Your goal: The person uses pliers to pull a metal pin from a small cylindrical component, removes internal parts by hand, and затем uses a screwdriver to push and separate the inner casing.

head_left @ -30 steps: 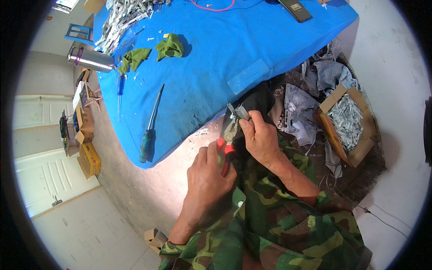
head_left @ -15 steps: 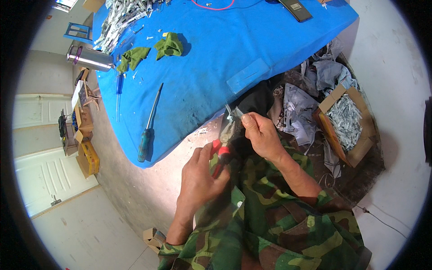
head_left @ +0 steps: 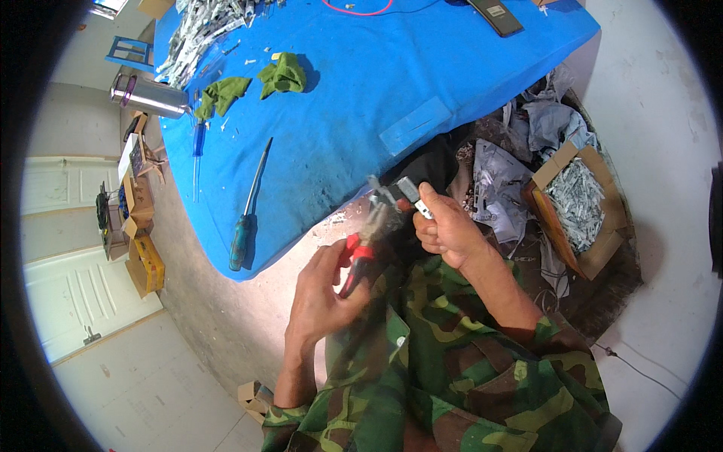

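Note:
My left hand point(head_left: 320, 292) is closed around the red handles of a pair of pliers point(head_left: 361, 251). The metal jaws point up and away from me, smeared by motion along with a pale strip at their tips. In my right hand point(head_left: 450, 235), a small grey and white block-shaped piece point(head_left: 407, 191) is pinched between thumb and fingers. It sits just right of the plier jaws; whether they touch it I cannot tell. Both hands are above my lap, off the near edge of the blue-covered table point(head_left: 331, 128).
A screwdriver point(head_left: 241, 235), green cloths point(head_left: 283, 77), a steel flask point(head_left: 154, 98), a dark phone point(head_left: 497, 16) and a heap of thin pale pieces point(head_left: 197, 38) lie on the table. At right stands a cardboard box point(head_left: 553, 166) of similar pieces, beside grey plastic bags point(head_left: 498, 181).
The pliers have shifted slightly left and down, their jaws now blurred. My right hand has turned and moved a little right and down, showing more of the grey and white piece.

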Available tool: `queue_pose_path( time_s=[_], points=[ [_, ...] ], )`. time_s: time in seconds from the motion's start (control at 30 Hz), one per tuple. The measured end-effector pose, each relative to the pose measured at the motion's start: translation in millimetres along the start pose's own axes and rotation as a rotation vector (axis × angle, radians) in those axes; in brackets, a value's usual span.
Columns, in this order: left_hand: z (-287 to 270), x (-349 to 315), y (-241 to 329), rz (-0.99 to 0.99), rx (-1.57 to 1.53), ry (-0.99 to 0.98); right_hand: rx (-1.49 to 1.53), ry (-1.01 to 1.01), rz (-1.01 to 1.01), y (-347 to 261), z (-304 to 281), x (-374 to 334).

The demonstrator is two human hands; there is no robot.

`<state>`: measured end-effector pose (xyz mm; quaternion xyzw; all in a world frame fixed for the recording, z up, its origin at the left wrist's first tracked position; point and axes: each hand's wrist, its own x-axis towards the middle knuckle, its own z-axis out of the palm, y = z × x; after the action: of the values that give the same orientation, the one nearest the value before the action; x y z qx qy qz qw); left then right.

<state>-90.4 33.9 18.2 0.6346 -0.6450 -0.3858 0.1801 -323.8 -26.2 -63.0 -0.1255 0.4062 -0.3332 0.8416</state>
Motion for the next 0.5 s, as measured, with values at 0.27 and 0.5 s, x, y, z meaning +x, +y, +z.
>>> queue_pose_path(
  time_s=[0.27,0.5],
  points=[
    [-10.5,0.4,3.3,-0.074,-0.037,0.017,-0.001,-0.088,-0.160,-3.4,-10.1,-2.6],
    [-7.6,1.8,10.1,-0.095,-0.119,-0.031,0.065,-0.239,-0.252,6.3,-22.8,-1.0]
  ],
)
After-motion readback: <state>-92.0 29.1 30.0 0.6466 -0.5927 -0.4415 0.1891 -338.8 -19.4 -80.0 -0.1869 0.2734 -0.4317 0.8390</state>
